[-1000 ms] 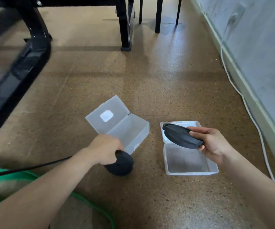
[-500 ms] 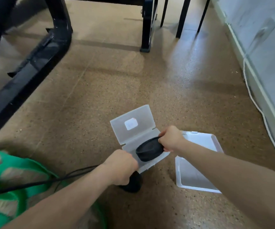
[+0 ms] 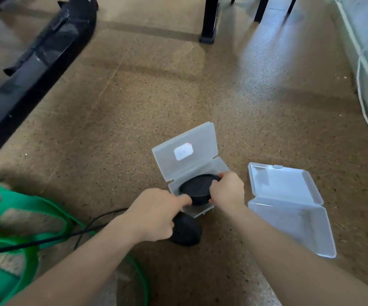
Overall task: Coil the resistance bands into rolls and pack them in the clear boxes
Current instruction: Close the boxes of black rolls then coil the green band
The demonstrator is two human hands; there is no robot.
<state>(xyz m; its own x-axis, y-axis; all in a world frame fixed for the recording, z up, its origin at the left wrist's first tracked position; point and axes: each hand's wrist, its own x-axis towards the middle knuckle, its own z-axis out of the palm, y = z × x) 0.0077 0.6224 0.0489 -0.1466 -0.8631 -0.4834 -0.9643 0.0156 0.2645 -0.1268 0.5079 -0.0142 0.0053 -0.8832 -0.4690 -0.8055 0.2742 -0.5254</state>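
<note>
A black coiled band roll (image 3: 195, 188) lies in the base of the left clear box (image 3: 185, 149), whose lid with a white label stands open behind it. My right hand (image 3: 227, 191) grips the roll's right edge. My left hand (image 3: 156, 213) touches the roll's left edge with its fingertips while closed over a second black roll (image 3: 186, 231) that rests on the floor in front of the box. The second clear box (image 3: 289, 208) lies open and empty to the right.
Green resistance bands (image 3: 19, 219) and a thin black cord (image 3: 86, 228) lie on the floor at the left. Black furniture legs (image 3: 209, 21) and a black frame (image 3: 35, 62) stand farther back. A white cable (image 3: 364, 102) runs along the right wall.
My right hand carried the black roll from above the right box over to the left box and set it into the base. My left hand moved up to the roll's left edge.
</note>
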